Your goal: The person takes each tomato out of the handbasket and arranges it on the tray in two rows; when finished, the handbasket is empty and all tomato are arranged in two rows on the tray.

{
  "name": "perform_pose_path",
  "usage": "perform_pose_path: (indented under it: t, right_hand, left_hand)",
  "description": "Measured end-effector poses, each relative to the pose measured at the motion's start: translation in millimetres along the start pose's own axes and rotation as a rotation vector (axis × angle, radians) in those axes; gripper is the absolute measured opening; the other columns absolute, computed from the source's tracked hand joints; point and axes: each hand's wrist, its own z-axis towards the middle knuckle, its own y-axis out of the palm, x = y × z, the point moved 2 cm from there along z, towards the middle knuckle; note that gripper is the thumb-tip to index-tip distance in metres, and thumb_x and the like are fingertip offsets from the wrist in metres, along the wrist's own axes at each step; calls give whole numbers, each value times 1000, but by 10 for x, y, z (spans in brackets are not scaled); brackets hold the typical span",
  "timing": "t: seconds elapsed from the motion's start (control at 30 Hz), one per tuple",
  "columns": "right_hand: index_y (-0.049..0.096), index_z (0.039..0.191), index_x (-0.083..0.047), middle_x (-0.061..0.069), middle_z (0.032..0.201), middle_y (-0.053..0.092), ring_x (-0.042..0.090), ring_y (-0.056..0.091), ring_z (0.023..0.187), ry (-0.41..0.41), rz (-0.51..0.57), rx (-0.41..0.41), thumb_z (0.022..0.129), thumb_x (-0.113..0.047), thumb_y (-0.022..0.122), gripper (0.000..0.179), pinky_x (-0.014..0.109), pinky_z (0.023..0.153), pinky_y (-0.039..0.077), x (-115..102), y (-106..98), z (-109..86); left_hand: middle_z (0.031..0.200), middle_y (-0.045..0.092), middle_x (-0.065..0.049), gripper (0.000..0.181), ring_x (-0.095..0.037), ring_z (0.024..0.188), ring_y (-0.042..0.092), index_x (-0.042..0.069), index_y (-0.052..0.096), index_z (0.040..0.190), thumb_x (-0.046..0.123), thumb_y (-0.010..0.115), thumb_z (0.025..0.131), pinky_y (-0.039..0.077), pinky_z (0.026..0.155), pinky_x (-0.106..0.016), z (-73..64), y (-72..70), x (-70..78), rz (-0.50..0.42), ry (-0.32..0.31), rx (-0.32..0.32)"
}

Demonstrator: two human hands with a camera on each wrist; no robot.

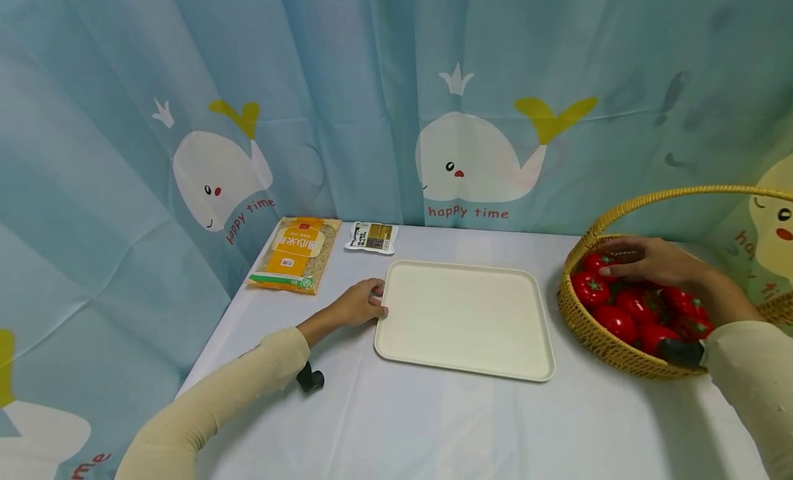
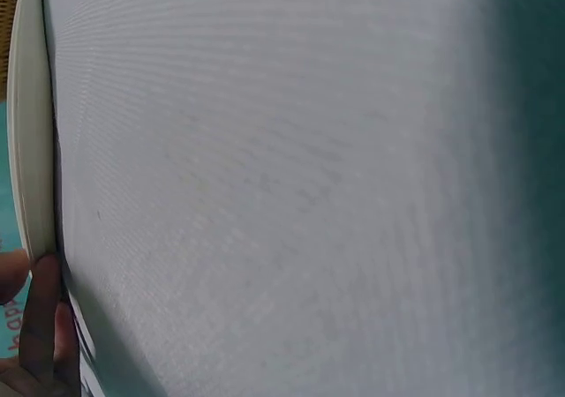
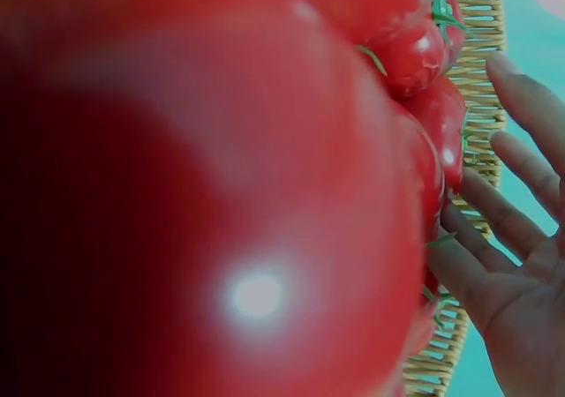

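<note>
My left hand (image 1: 359,303) is at the left edge of a cream rectangular tray (image 1: 464,321) lying flat on the table. In the left wrist view, thumb and fingers (image 2: 40,322) pinch the tray's rim (image 2: 31,132) from both sides. Over at the right, my right hand (image 1: 659,261) reaches into a wicker basket (image 1: 585,325) of several shiny red tomatoes (image 1: 635,304). The right wrist view shows its fingers (image 3: 508,212) spread loosely beside the tomatoes (image 3: 415,57), curled round none of them. One tomato (image 3: 265,220) fills much of that view, very close to the camera.
Behind my left hand lie a yellow-orange bag of grain (image 1: 296,256) and a small white packet with a dark label (image 1: 373,237). The basket's tall arched handle (image 1: 669,194) rises above my right hand. A whale-print curtain (image 1: 347,122) hangs along the table's back and left sides.
</note>
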Motion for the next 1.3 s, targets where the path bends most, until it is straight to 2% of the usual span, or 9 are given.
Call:
perform_pose_path:
  t: [0.13,0.3,0.4,0.5,0.63,0.73,1.13,1.3]
  right_hand:
    - [47,145,-2,30,142,51,51,50,126,-4,-8,-1,95,-41,67,66,48,93,49,32,2,27]
    - [50,143,-2,29,140,53,46,53,123,-6,-5,4,94,-41,69,65,26,82,49,45,-9,45]
    - [51,143,-2,29,138,55,43,54,122,-5,-7,7,93,-40,69,65,19,78,47,31,-21,54]
    - [51,142,-1,30,138,54,45,53,122,-8,-12,3,94,-39,69,64,31,85,52,29,-27,65]
    - [49,143,1,33,141,51,52,50,124,-15,-17,-10,94,-36,69,64,59,95,49,40,-33,81]
    - [49,143,2,33,141,50,54,49,126,-26,-21,-16,95,-34,69,63,65,97,46,48,-37,95]
    - [50,139,9,37,137,50,56,51,121,-35,-65,-57,93,-32,71,65,58,92,51,35,-53,142]
    - [50,139,11,39,136,50,47,59,115,-33,-65,-66,91,-30,73,67,46,86,55,41,-63,188]
  left_hand:
    - [131,59,-13,67,-21,110,64,-2,43,147,12,74,89,58,86,-29,20,6,-18,2,-1,-1]
    - [130,59,-12,66,-20,109,63,0,44,147,10,74,89,58,83,-28,46,9,-41,-14,-14,0]
    - [130,59,-12,67,-20,108,63,0,44,147,9,74,88,58,82,-28,49,6,-43,-17,-14,2]
    - [129,59,-12,66,-20,108,62,0,45,147,9,74,88,58,84,-29,45,2,-41,-12,-11,1]
    - [128,59,-12,66,-20,108,62,0,45,146,9,75,88,57,86,-30,38,0,-38,-8,-1,1]
    - [128,59,-12,66,-20,107,62,-1,45,146,10,75,87,57,86,-30,43,0,-40,-3,3,1]
    - [128,59,-11,64,-19,107,62,0,47,145,8,75,87,59,81,-27,46,9,-33,-13,-3,-14]
    - [126,58,-13,63,-18,105,62,-3,46,144,7,73,88,58,81,-25,35,-1,-25,2,14,-15]
